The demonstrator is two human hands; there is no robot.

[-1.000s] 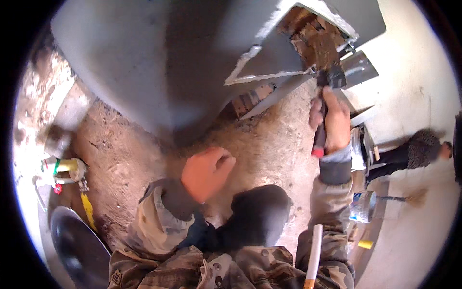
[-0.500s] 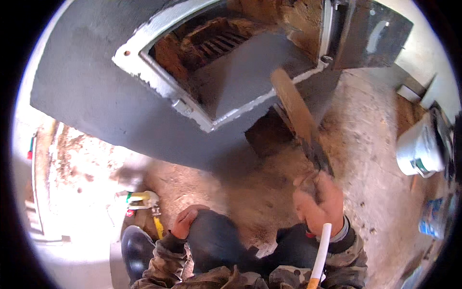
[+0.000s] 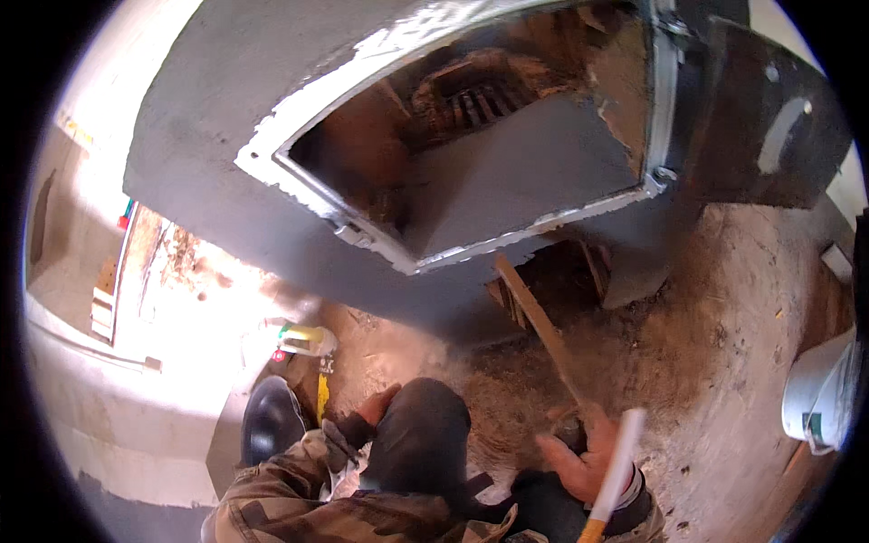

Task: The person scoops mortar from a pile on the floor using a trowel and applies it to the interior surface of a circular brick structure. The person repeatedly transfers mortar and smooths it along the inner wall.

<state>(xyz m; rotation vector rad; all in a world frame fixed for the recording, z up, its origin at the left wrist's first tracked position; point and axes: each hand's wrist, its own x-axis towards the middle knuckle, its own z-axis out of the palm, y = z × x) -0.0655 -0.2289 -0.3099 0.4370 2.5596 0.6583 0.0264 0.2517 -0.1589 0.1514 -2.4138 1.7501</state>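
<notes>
Dusty earthen floor (image 3: 724, 362) lies below one grey plastered stove (image 3: 226, 136) with one open metal-framed hatch (image 3: 489, 172). One yellow-and-white bottle (image 3: 303, 339) stands at left. Left hand (image 3: 376, 404) rests on a dark knee, its fingers partly hidden. Right hand (image 3: 579, 452) grips one trowel (image 3: 534, 317), blade pointing toward the stove's base. One white bucket (image 3: 819, 394) is cut off at right.
</notes>
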